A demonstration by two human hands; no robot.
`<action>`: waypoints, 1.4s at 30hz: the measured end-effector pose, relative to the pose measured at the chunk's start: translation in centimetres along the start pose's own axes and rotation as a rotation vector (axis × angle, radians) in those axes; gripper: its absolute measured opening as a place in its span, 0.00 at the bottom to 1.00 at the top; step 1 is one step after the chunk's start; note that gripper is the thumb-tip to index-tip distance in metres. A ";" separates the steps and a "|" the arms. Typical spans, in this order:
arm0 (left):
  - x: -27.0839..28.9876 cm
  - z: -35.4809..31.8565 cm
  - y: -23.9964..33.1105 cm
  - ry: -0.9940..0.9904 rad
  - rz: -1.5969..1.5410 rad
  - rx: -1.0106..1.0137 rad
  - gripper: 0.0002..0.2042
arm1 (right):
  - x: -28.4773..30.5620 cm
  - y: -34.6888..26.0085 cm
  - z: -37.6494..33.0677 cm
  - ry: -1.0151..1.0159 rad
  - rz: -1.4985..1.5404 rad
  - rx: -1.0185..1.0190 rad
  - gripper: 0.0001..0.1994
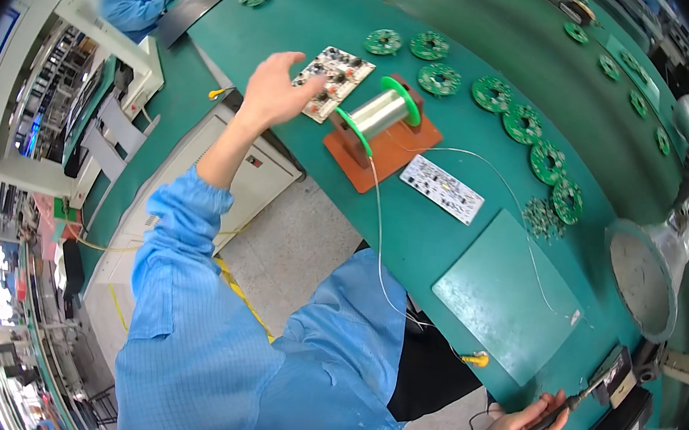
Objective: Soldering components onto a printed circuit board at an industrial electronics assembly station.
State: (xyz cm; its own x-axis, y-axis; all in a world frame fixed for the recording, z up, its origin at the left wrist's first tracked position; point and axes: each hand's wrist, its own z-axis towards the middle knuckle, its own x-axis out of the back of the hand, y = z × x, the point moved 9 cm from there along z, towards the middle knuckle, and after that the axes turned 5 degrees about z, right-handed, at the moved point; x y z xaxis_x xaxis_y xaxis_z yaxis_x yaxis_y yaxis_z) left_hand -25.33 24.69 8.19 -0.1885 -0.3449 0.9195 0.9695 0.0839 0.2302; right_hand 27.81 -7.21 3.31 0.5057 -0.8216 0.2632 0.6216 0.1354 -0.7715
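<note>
My left hand (278,93) is stretched out with its fingers apart, beside a pale rectangular circuit board (346,69) with black and red parts; I cannot tell whether it touches the board. To its right, a spool of solder wire (380,114) with green flanges sits on an orange-brown stand (352,163). A second white circuit board (442,190) lies just past the stand. At the lower right, my right hand (533,422) is wrapped round the dark handle of a soldering iron (550,421). The iron's tip points up toward the holder (620,378) at the bench edge.
A translucent mat (505,293) covers the near bench. Several round green boards (522,123) curve along the far side, ending near a heap of small parts (545,218). A funnel-shaped hood (643,279) stands at right. Loose solder wire (380,219) hangs off the edge. Another person (131,0) sits far left.
</note>
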 end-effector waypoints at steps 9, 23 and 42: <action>-4.1 0.0 -2.7 -0.212 0.035 0.104 0.48 | -1.4 -0.8 0.3 -0.012 -0.116 -0.025 0.18; 9.6 -12.5 18.2 -0.130 -0.666 -0.844 0.44 | -3.4 -4.7 0.1 -0.178 0.365 0.087 0.27; 4.1 -20.9 35.3 -0.797 -1.122 -1.084 0.24 | -2.6 -8.2 1.6 -0.040 0.958 0.033 0.61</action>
State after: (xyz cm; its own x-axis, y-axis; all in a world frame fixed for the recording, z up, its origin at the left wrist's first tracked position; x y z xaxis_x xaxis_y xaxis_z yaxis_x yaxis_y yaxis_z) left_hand 11.41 6.68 13.37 -0.4831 0.7368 0.4731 -0.0772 -0.5740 0.8152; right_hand 22.38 -5.34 9.84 0.8275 -0.3347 -0.4509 -0.0497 0.7561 -0.6525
